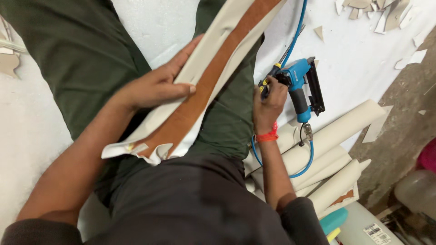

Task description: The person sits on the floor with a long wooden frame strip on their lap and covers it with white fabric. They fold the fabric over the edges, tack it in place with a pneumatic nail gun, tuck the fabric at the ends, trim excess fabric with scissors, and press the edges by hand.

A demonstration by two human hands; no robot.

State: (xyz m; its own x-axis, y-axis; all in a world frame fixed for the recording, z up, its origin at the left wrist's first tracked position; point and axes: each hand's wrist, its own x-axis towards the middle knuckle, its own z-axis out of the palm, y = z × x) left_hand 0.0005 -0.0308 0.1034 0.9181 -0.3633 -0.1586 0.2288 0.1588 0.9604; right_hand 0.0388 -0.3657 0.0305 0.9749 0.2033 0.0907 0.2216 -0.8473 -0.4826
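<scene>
A long panel covered in cream fabric [227,43], with a brown strip down its middle, lies slanted across my lap on my dark green trousers. My left hand [156,86] presses flat on its left edge, thumb resting on the cream cover. My right hand [269,105], with a red band at the wrist, is closed around the front of a blue and black pneumatic staple gun [302,86] lying on the white sheet beside my thigh. A blue air hose [297,27] runs from the gun toward the top and loops under it.
Several cream-covered rolls [334,140] are stacked to my right. Cream offcuts [386,13] are scattered at the top right on the white sheet. A bare concrete floor [399,127] borders the sheet, with a clear bottle [418,190] and a pink object at the right edge.
</scene>
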